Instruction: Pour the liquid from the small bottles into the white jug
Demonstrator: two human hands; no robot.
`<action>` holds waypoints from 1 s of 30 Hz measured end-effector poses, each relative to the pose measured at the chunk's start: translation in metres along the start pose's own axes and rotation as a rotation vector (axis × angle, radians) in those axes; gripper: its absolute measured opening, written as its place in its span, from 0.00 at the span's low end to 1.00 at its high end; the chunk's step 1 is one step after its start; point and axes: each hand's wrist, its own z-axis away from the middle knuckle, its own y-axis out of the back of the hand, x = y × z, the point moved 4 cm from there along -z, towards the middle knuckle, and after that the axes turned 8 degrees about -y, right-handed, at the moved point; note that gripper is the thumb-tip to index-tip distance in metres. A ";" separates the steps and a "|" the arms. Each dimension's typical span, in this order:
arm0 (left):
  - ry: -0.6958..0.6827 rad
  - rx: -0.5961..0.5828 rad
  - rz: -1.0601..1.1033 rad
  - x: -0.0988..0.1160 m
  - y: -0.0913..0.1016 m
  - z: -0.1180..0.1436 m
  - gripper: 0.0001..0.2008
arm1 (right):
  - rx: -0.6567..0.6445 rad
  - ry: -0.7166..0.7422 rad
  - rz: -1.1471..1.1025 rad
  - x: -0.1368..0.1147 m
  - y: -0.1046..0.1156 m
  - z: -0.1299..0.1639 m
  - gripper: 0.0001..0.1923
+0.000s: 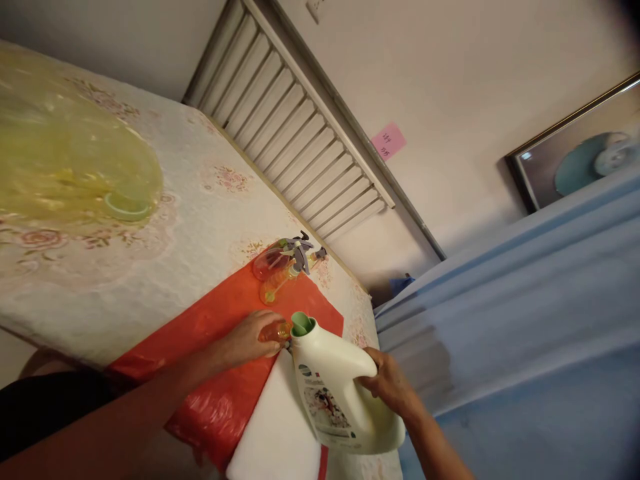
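Observation:
My right hand (387,380) is wrapped round the handle of a large cream laundry detergent jug (327,380), which leans to the left. The jug's uncapped mouth shows a green pouring spout (302,324). Close beside that spout, my left hand (255,337) grips a small clear bottle (275,331) that looks orange against the red beneath. Whether any liquid is flowing between them I cannot tell. Beyond my left hand stand a reddish spray bottle (267,262) and a yellowish spray bottle (277,285) with grey trigger heads, and a smaller bottle (319,255) behind.
A red plastic sheet (220,393) and a white pad (280,427) lie on the flower-patterned tablecloth (195,213). At far left sits a translucent yellow plastic bag (65,147) with a green ring (127,207) in it. A white radiator (300,120) and blue curtain (525,320) border the table.

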 end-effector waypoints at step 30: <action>-0.029 0.032 0.009 0.010 0.006 -0.002 0.18 | -0.029 0.030 0.050 -0.002 0.010 0.011 0.16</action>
